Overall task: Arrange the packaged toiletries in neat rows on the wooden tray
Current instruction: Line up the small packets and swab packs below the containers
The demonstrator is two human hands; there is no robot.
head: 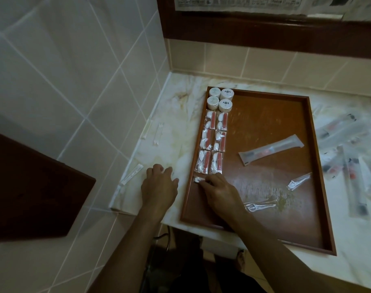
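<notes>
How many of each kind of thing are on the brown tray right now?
Round white jars: 4
Red-and-white packets: 6
Long toothbrush packet: 1
Small clear packets lying loose: 2
Cotton swab packet under the right hand's fingers: 1
Total on the wooden tray: 14

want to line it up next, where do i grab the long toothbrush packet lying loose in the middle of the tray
Pinch the toothbrush packet across its narrow middle, coming from above. It lies flat and slanted on the tray with open wood along both long sides, so fingers probably fit either side.
</notes>
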